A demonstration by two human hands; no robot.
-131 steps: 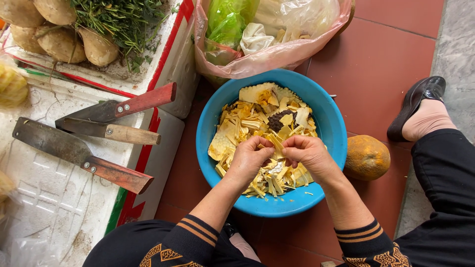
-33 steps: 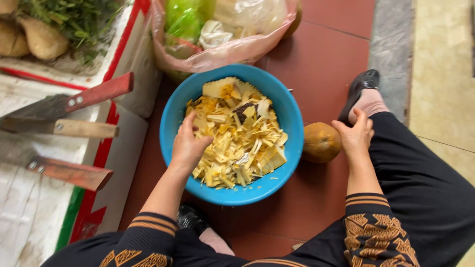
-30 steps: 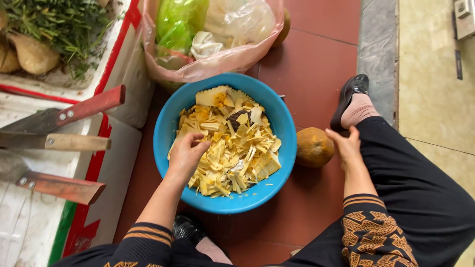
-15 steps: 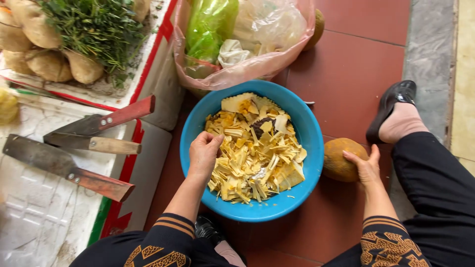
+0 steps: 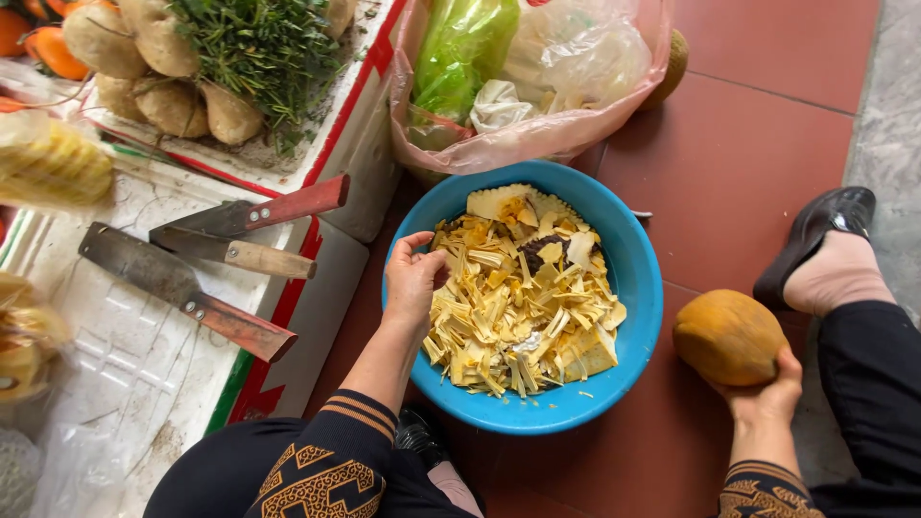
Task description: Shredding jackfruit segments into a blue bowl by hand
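Two hands busy: I see the left hand [image 5: 413, 283] resting loosely open on the yellow peel scraps [image 5: 523, 293] in the blue basin [image 5: 641, 317], the right hand [image 5: 767, 393] cupped around the round fruit [image 5: 729, 338] on the floor [image 5: 758, 115]. My read: it's the fetch step; next calls for lifting it over the basin.

**Bags and boxes, top and left**

Up top, beside the blue basin's far rim: pink translucent plastic bag [image 5: 537, 144], mouth open, stuffed with a green bag [image 5: 460, 58] and a clear whitish one [image 5: 585, 58]. At left, white foam boxes [image 5: 115, 326] edged red and green, lids flat. Far left edge: clear wrappers [image 5: 48, 163] round yellow fruit, blurred. No labels, signs or screens readable.
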